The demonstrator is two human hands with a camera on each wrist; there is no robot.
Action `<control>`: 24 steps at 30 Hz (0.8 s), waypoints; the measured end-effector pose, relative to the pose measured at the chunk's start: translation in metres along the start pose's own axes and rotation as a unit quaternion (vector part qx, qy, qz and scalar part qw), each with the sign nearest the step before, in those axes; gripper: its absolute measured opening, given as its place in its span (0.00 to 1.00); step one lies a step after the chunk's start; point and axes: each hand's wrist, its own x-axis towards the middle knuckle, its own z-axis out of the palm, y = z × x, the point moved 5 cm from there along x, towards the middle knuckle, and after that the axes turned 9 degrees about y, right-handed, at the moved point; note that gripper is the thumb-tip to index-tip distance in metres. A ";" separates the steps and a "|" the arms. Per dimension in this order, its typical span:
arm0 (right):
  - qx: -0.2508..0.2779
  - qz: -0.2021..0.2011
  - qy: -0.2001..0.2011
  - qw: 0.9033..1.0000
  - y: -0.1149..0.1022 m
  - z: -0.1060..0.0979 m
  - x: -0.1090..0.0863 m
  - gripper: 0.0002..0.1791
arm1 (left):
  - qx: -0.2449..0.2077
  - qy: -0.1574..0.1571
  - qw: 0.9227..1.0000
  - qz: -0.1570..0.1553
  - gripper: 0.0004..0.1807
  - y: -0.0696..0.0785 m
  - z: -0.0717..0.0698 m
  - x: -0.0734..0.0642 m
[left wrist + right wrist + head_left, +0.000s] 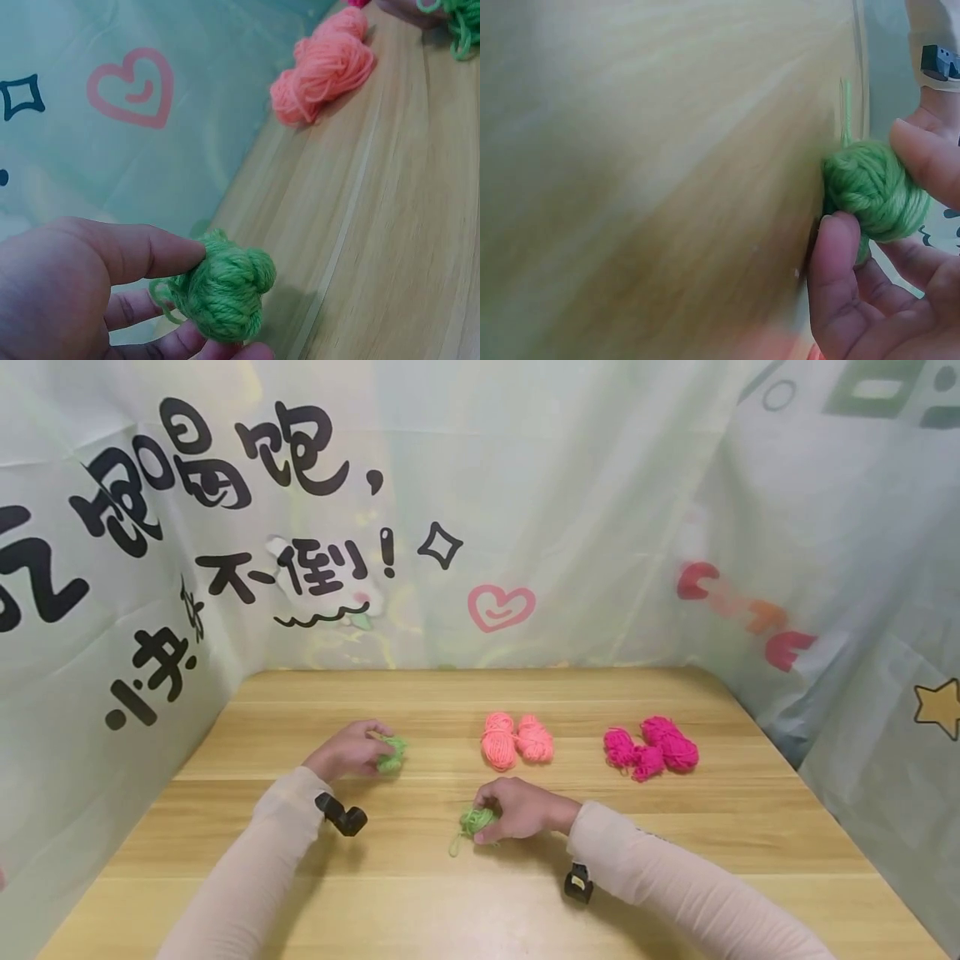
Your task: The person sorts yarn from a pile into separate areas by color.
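Observation:
A small green yarn ball (229,289) is pinched between the thumb and fingers of my left hand (354,750), at the left of the table. Nearer the middle front, my right hand (519,810) grips a second green yarn ball (877,187) with thumb and fingertips. A loose strand hangs from this one toward the table in the head view. Behind and between the hands lie two coral yarn bundles (499,743), side by side. Farther right sits a group of magenta yarn bundles (667,745), touching one another.
The wooden table (420,893) carries everything. A printed cloth (585,510) with black lettering and a pink heart (501,608) stands behind it and along both sides. Small black cameras (341,815) are strapped to both wrists.

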 end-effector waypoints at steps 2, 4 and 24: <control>-0.002 0.003 0.004 1.000 0.000 -0.002 0.001 0.13 | 0.001 0.003 1.000 0.003 0.24 -0.001 -0.004 0.002; 0.002 0.004 0.009 1.000 -0.001 -0.004 0.001 0.13 | -0.005 0.004 1.000 0.005 0.24 -0.002 -0.008 0.003; 0.073 0.009 0.036 0.997 -0.009 -0.016 0.019 0.13 | 0.017 0.014 1.000 0.004 0.26 -0.011 -0.035 -0.001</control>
